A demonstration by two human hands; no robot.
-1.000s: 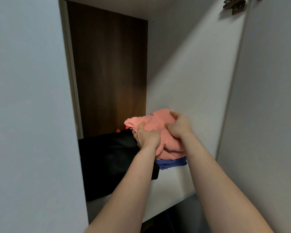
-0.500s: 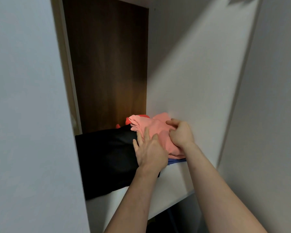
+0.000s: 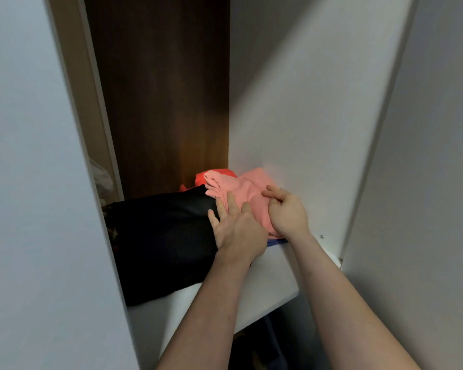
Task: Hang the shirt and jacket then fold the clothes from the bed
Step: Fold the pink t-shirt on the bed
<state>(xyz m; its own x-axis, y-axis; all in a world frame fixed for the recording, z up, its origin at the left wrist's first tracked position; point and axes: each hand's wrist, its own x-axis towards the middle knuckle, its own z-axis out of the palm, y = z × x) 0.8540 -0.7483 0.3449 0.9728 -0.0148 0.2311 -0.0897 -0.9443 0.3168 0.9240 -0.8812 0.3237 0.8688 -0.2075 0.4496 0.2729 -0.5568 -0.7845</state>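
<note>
Your left hand (image 3: 238, 231) lies flat, fingers straight, pressing the pink cloth (image 3: 245, 193) at centre frame. Your right hand (image 3: 286, 212) curls its fingers into that cloth, which sits on the shelf (image 3: 273, 279) beside black clothes (image 3: 166, 236).

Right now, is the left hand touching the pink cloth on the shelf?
Touching. The head view shows the left hand lying flat with straight fingers on the near edge of the pink cloth, no gap visible between them.
</note>
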